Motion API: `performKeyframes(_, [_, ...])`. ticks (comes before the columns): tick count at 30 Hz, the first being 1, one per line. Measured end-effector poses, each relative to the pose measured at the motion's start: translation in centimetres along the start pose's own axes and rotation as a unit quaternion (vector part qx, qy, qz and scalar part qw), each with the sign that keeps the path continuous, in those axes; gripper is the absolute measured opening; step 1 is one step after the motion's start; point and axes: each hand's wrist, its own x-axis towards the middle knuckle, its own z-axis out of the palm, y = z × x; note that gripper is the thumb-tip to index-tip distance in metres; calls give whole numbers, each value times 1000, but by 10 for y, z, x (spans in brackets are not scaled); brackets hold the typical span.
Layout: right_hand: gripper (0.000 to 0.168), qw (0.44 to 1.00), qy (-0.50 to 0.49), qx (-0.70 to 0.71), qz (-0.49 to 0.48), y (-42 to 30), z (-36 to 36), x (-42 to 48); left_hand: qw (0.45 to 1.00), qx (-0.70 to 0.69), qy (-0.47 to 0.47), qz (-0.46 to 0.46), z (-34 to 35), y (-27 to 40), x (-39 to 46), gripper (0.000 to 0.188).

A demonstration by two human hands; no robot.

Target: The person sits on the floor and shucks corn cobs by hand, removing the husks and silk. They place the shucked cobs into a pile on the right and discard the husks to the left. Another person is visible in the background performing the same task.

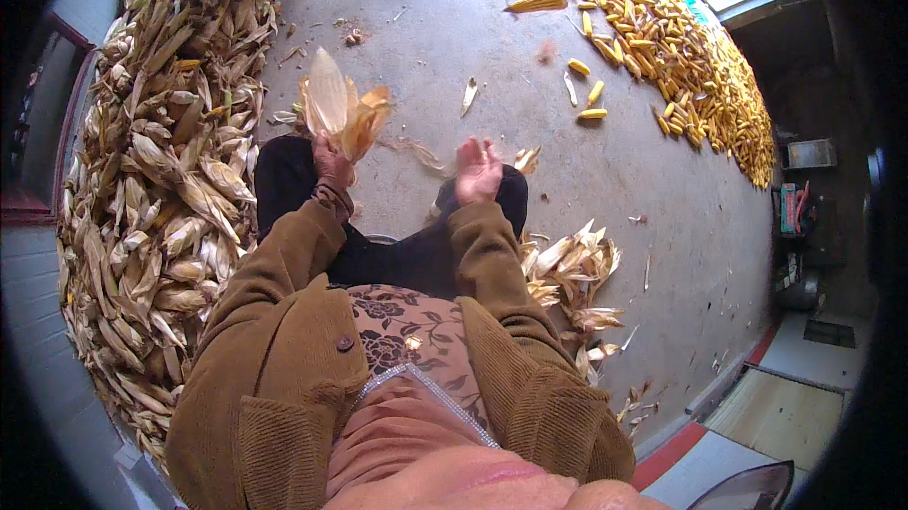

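In front of my left knee, my left hand (332, 161) grips a dry corn husk (332, 98) by its base. Its papery leaves spread upward, and no cob shows between them. My right hand (479, 169) is held above my right knee, slightly blurred, palm turned up and fingers apart, with nothing in it. A thin loose husk strip (422, 151) lies on the floor between the hands. Farther out, a yellow corn cob (537, 4) appears long and blurred near the bare-cob heap.
A tall pile of unhusked corn ears (170, 226) lines the left wall. At the upper right spreads a heap of bare yellow cobs (681, 63), with several single cobs (592, 113) beside it. Discarded husks (578, 261) lie by my right side on the concrete floor (681, 226).
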Motion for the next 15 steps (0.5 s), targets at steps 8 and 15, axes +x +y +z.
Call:
performKeyframes(8, [32, 964, -137, -200, 110, 34, -33, 3, 909, -415, 7, -37, -40, 138, 28, 33])
performKeyframes(15, [33, 930, -151, -303, 140, 26, -38, 25, 940, 295, 173, -9, -275, 105, -32, 61])
